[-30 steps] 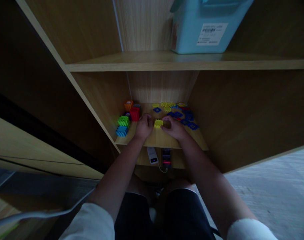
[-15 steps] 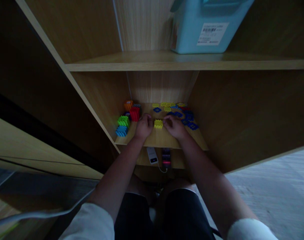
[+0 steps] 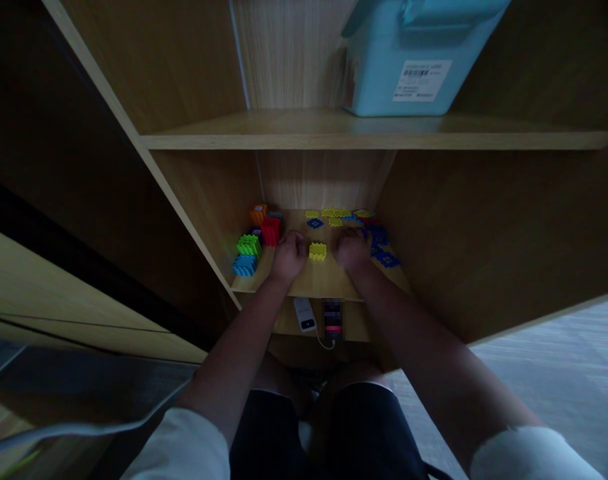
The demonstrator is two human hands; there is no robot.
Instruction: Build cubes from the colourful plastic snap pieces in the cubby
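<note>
The yellow stack [image 3: 317,251] stood on the shelf [image 3: 311,283] between the two hands, touching neither. At its 9 o'clock, just beside it, was the left hand [image 3: 290,253], its fingers curled into a narrow grip; whether anything sat inside could not be told. At 3 o'clock, a little farther off, the right hand [image 3: 353,248] reached toward the pile of blue pieces [image 3: 385,259], its fingers pointing to 12 o'clock. The hand's own back hid the fingertips, so the state of that grip could not be told.

A single blue piece [image 3: 315,223] lay flat at the stack's 12 o'clock, and several flat yellow pieces [image 3: 335,213] lay near 1 o'clock. Beyond the left hand, a red stack [image 3: 271,231] and an orange stack [image 3: 259,214] stood toward 10 o'clock, a green stack [image 3: 249,245] at 9, and a light-blue stack [image 3: 245,265] between 8 and 9.

On the lower ledge [image 3: 284,323], a white device [image 3: 305,315] lay between 6 and 7 o'clock, joined by a cable to a phone [image 3: 333,320] nearer 5:30. High at 1 o'clock, a pale blue tub [image 3: 384,67] rested on the upper shelf [image 3: 284,141].
</note>
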